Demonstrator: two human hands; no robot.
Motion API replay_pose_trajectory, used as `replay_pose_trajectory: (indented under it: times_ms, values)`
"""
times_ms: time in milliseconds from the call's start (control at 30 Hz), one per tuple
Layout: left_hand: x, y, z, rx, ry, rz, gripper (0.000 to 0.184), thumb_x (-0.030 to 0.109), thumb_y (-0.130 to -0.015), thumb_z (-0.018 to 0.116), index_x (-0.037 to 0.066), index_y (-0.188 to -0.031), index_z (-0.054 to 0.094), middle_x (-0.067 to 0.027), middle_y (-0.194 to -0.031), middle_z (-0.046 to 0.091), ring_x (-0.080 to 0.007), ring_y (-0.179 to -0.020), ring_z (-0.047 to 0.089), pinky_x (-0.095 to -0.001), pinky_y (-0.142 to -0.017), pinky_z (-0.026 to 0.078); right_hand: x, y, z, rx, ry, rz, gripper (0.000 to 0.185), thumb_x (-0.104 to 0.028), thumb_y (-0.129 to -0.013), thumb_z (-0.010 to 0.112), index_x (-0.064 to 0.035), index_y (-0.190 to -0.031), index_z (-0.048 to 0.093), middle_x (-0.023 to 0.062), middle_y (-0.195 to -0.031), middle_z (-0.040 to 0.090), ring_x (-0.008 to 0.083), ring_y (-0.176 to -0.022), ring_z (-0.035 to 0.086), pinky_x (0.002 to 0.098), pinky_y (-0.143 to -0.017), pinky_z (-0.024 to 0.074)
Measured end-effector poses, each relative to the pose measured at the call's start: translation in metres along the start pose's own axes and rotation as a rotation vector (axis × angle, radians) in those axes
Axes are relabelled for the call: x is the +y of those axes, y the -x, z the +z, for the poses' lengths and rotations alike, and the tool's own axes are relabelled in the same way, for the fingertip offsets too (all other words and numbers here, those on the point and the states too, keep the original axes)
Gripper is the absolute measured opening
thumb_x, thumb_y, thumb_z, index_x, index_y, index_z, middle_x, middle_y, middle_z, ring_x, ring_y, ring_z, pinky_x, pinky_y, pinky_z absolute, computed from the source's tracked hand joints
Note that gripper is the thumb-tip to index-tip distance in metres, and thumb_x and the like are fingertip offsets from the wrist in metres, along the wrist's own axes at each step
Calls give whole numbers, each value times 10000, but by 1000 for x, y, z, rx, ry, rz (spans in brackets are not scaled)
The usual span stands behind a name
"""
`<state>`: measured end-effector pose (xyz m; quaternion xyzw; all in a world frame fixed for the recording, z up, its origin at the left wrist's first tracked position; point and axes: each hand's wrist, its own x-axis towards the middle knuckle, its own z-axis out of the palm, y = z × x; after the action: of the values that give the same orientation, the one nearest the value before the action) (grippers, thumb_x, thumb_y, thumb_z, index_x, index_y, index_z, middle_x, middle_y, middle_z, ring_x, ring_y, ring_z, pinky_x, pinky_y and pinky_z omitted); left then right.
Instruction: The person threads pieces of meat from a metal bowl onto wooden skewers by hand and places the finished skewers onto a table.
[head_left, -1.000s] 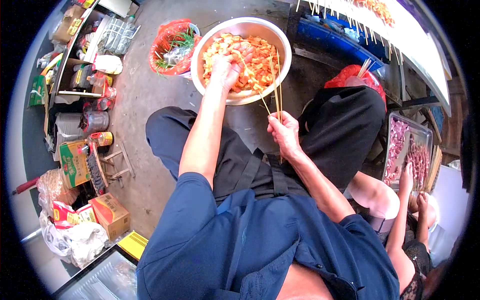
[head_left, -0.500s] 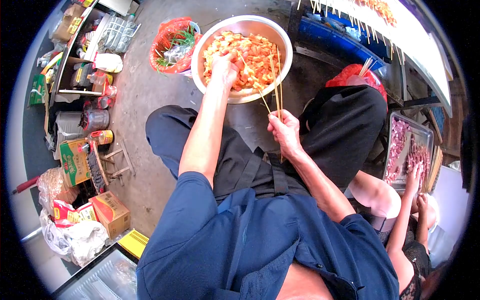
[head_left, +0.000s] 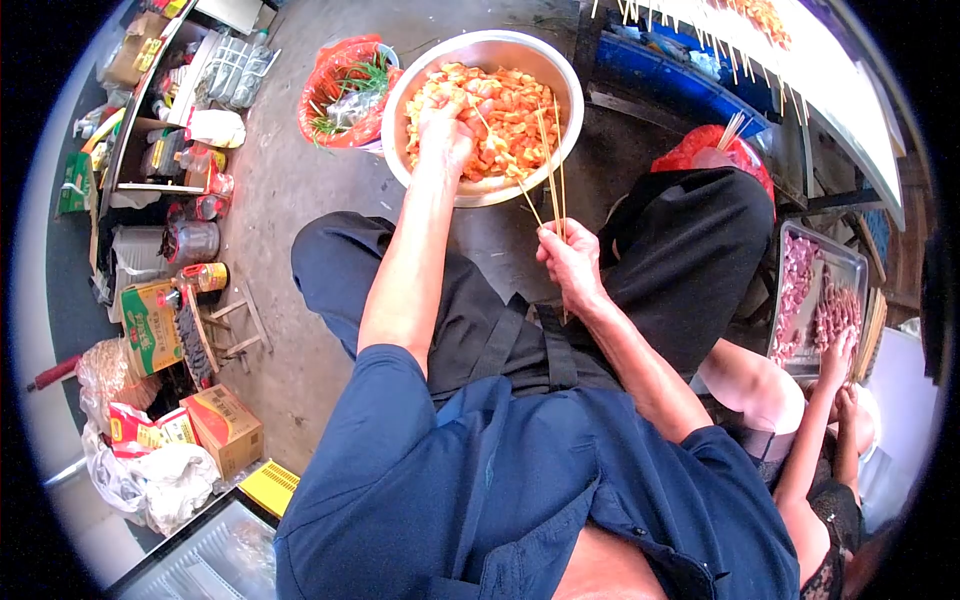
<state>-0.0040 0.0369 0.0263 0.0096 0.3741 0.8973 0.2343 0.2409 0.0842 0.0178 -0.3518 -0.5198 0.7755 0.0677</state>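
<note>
A metal bowl [head_left: 573,110] full of orange-red marinated meat pieces [head_left: 500,90] stands on the floor before my knees. Inside it, my left hand [head_left: 447,135] is closed among the pieces at the left side; its fingertips and what they grip are hidden. My right hand [head_left: 570,252], near the bowl's lower right edge, is closed around several thin wooden skewers [head_left: 559,190]. One skewer slants up and left over the bowl with meat on it; the others point up over the bowl's right part without meat.
A red-lined bucket [head_left: 318,98] with green stalks is left of the bowl. At right are a white table [head_left: 850,90] bearing skewers, a blue bin [head_left: 680,85], a red bag [head_left: 690,150] and a tray of meat [head_left: 850,262], where another person's hands work. Shelves and boxes line the left.
My left hand has shifted slightly within the bowl, while my right hand keeps its hold on the skewers. At the tray, the other person's hands have moved.
</note>
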Motion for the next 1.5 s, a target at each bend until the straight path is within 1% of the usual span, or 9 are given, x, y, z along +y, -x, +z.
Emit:
replay_pose_trajectory:
  times_ms: [100, 400, 567, 633, 933, 1033, 1200, 1333, 1500]
  values:
    - [-1, 2, 3, -38, -52, 77, 381, -113, -834, 485, 55, -1172, 436, -118, -1069, 539, -267, -917, 604, -470, -741, 559, 1, 0, -1, -6, -19, 1, 120, -174, -858, 587, -54, -868, 585, -15, -597, 552, 37, -461, 421, 189, -406, 305]
    - [-2, 5, 5, -121, -195, 127, 405, -110, -830, 507, 52, -1192, 425, -107, -1062, 529, -231, -894, 603, -396, -688, 587, 6, -2, -1, -1, -81, 9, 87, -149, -870, 600, -67, -876, 573, -28, -588, 537, 14, -412, 387, 160, -361, 273]
    - [2, 4, 2, -85, -172, 46, 401, -95, -832, 517, 44, -1197, 425, -122, -1087, 540, -244, -905, 609, -391, -676, 582, 7, 0, -3, -9, -65, -21, 85, -147, -869, 604, -66, -872, 576, -28, -591, 538, 15, -414, 388, 163, -366, 270]
    - [4, 4, 1, -77, -147, 20, 396, -90, -830, 524, 40, -1192, 432, -126, -1085, 551, -247, -904, 613, -392, -671, 580, 4, 0, -3, -8, -14, -32, 121, -166, -856, 596, -47, -842, 587, -18, -603, 546, 41, -485, 427, 205, -433, 321]
    - [8, 2, 0, -50, -62, -1, 347, -83, -804, 559, 15, -1130, 496, -124, -958, 608, -233, -802, 642, -381, -642, 571, 4, -1, -1, -13, 22, -97, 114, -134, -866, 585, -21, -861, 598, -14, -620, 549, 45, -536, 472, 198, -485, 355]
    - [2, -8, -10, 27, -163, 76, 294, -78, -795, 564, -11, -1078, 525, -131, -906, 621, -229, -767, 645, -360, -651, 573, 8, -2, -3, -22, 51, -94, 119, -133, -868, 587, -15, -858, 595, -14, -628, 548, 42, -538, 479, 191, -488, 358]
    - [1, 3, -5, -22, -235, 34, 238, -87, -765, 569, -28, -996, 557, -137, -845, 631, -231, -684, 646, -325, -551, 551, 9, 3, 0, -11, 7, -116, 104, -119, -869, 582, -17, -855, 595, -13, -621, 544, 43, -528, 467, 191, -482, 350]
    - [1, 6, -7, -7, -349, -36, 287, -79, -773, 583, -3, -1048, 551, -115, -894, 635, -215, -697, 631, -321, -567, 538, 11, 4, -1, 12, 15, -107, 90, -103, -864, 575, -16, -855, 600, -15, -618, 545, 49, -534, 463, 200, -481, 344]
    - [-6, 6, -10, -47, -356, -66, 173, -54, -778, 586, -38, -951, 577, -125, -820, 645, -209, -648, 630, -299, -569, 522, 14, 5, 1, 11, -28, -129, 85, -112, -861, 585, -30, -857, 607, -15, -609, 545, 41, -505, 446, 193, -455, 331]
